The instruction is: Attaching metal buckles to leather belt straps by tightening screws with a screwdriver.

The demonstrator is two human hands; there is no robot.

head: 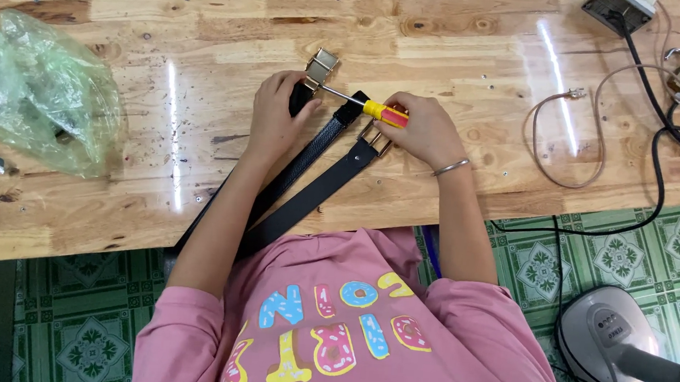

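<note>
My left hand (pixel 275 115) presses down on one black belt (pixel 311 151) by its metal buckle (pixel 321 68), so it cannot slide on the wooden table (pixel 207 38). My right hand (pixel 422 129) is closed around a yellow and red screwdriver (pixel 374 109), its tip pointing at that buckle. I count two belts and two buckles. The second belt (pixel 332 184) lies just beside the first.
</note>
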